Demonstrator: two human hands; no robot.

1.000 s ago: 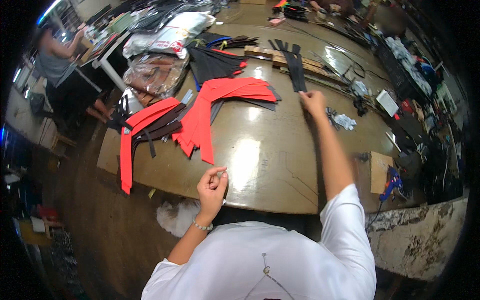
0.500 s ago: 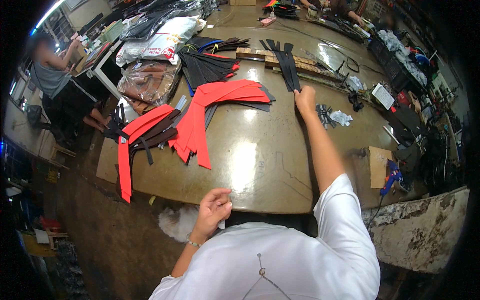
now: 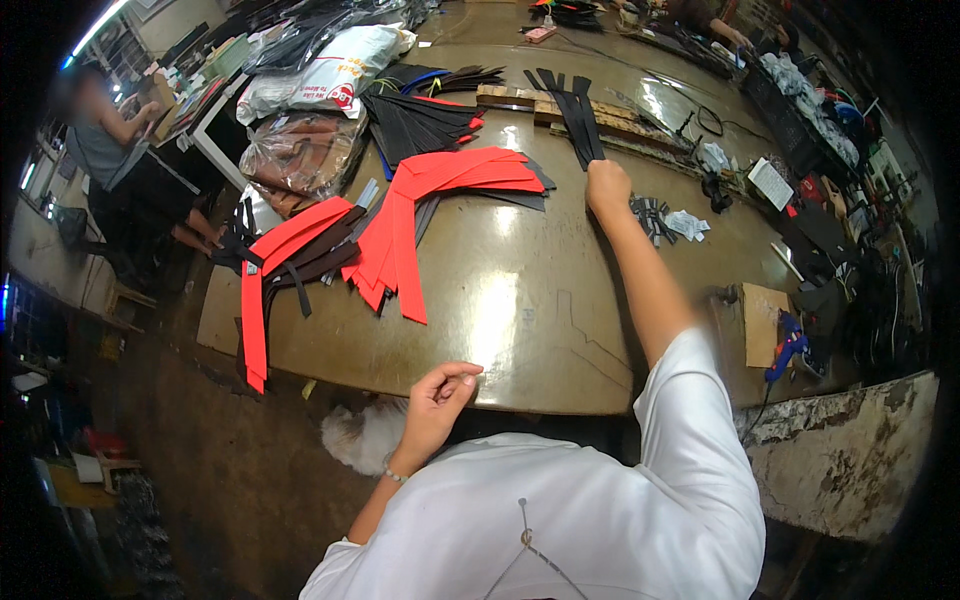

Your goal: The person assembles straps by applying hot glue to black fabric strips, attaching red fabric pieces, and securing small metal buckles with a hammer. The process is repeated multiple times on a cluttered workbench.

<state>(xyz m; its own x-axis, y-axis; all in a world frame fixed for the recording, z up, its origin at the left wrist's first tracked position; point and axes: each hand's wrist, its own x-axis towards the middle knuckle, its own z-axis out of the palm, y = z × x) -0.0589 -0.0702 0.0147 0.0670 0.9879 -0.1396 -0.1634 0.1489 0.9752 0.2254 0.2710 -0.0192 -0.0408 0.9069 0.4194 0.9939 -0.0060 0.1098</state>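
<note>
My right arm reaches far across the table, and my right hand (image 3: pixel 608 188) is closed at the near end of a fan of black strips (image 3: pixel 574 118). Their far ends lie over a long wooden bar. Near the table's front edge, my left hand (image 3: pixel 436 408) hovers with its fingers curled and the thumb close to the forefinger. Whether anything small is in it is hidden. Between the hands and the far side lies a fanned stack of bright red bent strips (image 3: pixel 408 215) with dark grey ones beneath. Small dark pieces (image 3: pixel 652 220) lie right of my right hand.
More red strips (image 3: pixel 255 320) hang over the table's left edge. Behind them are a clear bag of brown material (image 3: pixel 303 165), a white bag (image 3: pixel 335 75) and black strips (image 3: pixel 410 125). A blue glue gun (image 3: pixel 788 350) lies at right. People are at left and far right.
My left hand has moved slightly right and up, its fingers drawn closer together. My right hand has shifted a little farther away, still on the black strips.
</note>
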